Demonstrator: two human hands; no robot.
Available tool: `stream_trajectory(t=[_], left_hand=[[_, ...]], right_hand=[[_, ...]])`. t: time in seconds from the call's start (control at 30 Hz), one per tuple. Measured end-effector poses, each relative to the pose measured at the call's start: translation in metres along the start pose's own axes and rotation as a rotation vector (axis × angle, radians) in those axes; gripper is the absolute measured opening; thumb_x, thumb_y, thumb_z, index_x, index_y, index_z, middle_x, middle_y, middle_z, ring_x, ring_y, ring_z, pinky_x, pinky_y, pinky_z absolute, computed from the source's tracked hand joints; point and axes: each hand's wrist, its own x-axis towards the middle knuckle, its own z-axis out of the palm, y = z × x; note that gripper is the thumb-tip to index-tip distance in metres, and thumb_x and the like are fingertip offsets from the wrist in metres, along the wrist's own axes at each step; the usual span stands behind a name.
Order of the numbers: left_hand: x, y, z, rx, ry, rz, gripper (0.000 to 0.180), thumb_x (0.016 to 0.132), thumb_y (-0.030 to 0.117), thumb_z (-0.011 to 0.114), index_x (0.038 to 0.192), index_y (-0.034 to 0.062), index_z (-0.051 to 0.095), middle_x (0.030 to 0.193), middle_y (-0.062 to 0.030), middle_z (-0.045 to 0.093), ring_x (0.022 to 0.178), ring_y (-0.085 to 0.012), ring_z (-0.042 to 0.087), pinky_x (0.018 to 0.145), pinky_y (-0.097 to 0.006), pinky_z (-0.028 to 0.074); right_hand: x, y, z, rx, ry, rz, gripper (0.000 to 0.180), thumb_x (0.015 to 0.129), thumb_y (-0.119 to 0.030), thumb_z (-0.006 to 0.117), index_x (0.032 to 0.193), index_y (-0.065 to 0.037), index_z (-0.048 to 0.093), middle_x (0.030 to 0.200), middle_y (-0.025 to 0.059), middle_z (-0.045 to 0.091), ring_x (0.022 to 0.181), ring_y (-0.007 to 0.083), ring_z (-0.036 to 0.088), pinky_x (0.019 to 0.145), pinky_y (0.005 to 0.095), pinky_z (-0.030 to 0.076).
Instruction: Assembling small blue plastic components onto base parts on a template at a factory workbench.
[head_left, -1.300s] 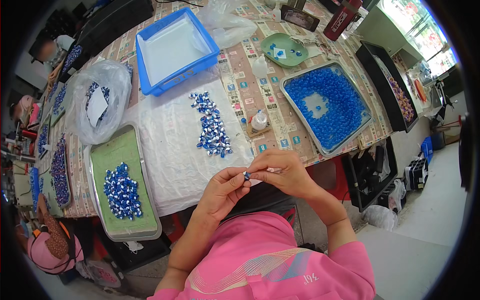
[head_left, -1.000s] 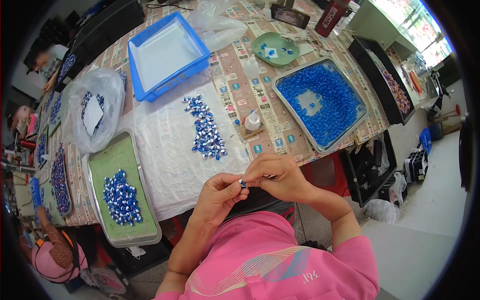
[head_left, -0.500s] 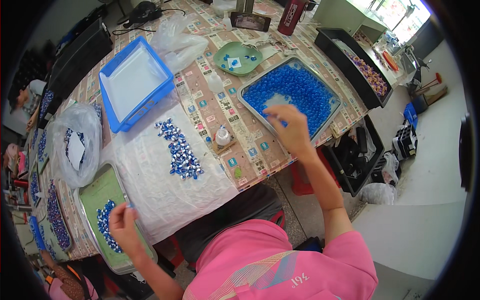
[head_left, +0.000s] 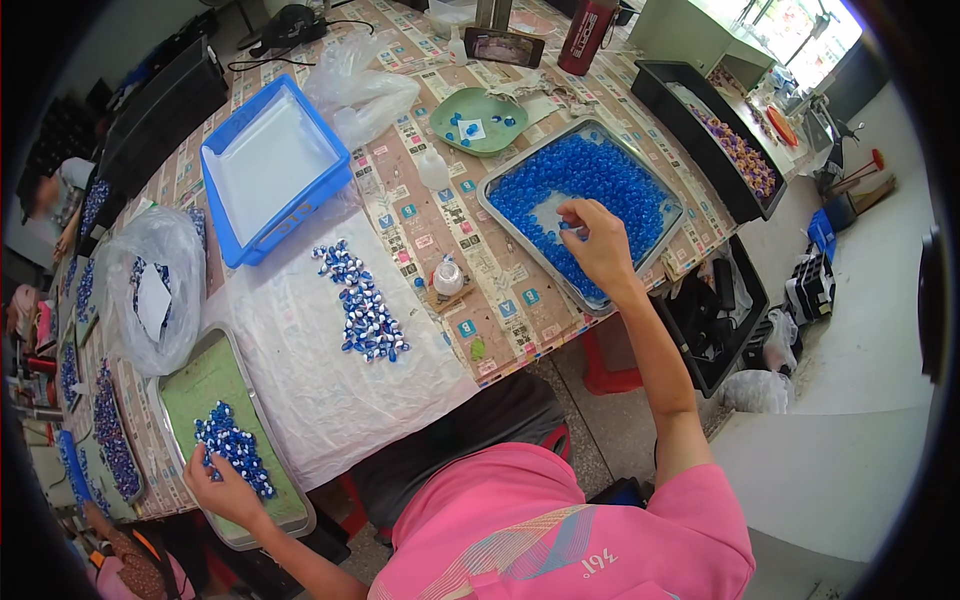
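My left hand [head_left: 224, 494] reaches over the near left metal tray [head_left: 180, 388], which has a green lining. Its curled fingertips meet the edge of a pile of blue-and-white beads [head_left: 236, 448]; whatever they pinch is too small to make out. On the right, my right hand [head_left: 600, 248] is above a metal tray [head_left: 492, 206] full of clear blue beads [head_left: 630, 180]. Thumb and forefinger close around what looks like one blue bead. Between the hands, more blue-and-white beads [head_left: 370, 310] lie loosely in a strip on a white sheet [head_left: 290, 350].
A small capped jar [head_left: 448, 278] stands on the patterned tablecloth. Farther back are a blue basket [head_left: 232, 215], a white squeeze bottle [head_left: 433, 170], a green dish [head_left: 480, 140], a phone [head_left: 503, 47] and a red bottle [head_left: 588, 38]. A bulging plastic bag [head_left: 180, 300] sits at left.
My left hand has moved down and left onto the bead pile in the green-lined tray. My right hand has shifted slightly right, its fingers now drawn together over the blue beads.
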Motion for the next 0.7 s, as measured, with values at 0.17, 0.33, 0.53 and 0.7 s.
stream_trajectory(t=[0.17, 0.33, 0.53, 0.7], left_hand=[[-0.021, 0.119, 0.022, -0.365, -0.257, 0.16, 0.025, 0.083, 0.0, 0.065, 0.106, 0.0051, 0.068, 0.108, -0.0077, 0.062, 0.093, -0.02, 0.059, 0.068, -0.03, 0.047], [-0.066, 0.18, 0.039, -0.722, -0.618, 0.231, 0.025, 0.079, -0.001, 0.067, 0.103, 0.0042, 0.069, 0.108, -0.0098, 0.061, 0.098, -0.0243, 0.06, 0.076, -0.032, 0.049], [-0.086, 0.183, 0.064, -0.788, -0.637, 0.251, 0.024, 0.079, -0.002, 0.067, 0.102, 0.0023, 0.069, 0.106, -0.0121, 0.06, 0.099, -0.0268, 0.059, 0.083, -0.034, 0.049], [-0.083, 0.176, 0.071, -0.786, -0.61, 0.234, 0.024, 0.079, -0.003, 0.067, 0.101, 0.0033, 0.069, 0.104, -0.0077, 0.06, 0.087, -0.0185, 0.057, 0.072, -0.028, 0.047]], right_hand=[[-0.013, -0.042, -0.004, 0.204, -0.057, -0.008, 0.015, 0.079, 0.005, 0.07, 0.094, 0.001, 0.068, 0.099, 0.0065, 0.064, 0.089, 0.0141, 0.065, 0.075, 0.0259, 0.054], [-0.041, -0.077, 0.007, 0.354, -0.228, -0.008, 0.018, 0.079, 0.004, 0.071, 0.096, -0.001, 0.07, 0.1, 0.0052, 0.063, 0.088, 0.0113, 0.063, 0.077, 0.0226, 0.051], [-0.063, -0.096, 0.03, 0.506, -0.299, 0.132, 0.029, 0.081, 0.006, 0.071, 0.109, -0.001, 0.066, 0.101, 0.0038, 0.066, 0.089, 0.009, 0.063, 0.078, 0.0227, 0.052], [-0.066, -0.103, 0.04, 0.489, -0.323, 0.115, 0.027, 0.082, 0.006, 0.071, 0.107, 0.0, 0.065, 0.101, 0.0035, 0.066, 0.088, 0.0092, 0.064, 0.078, 0.0237, 0.054]])
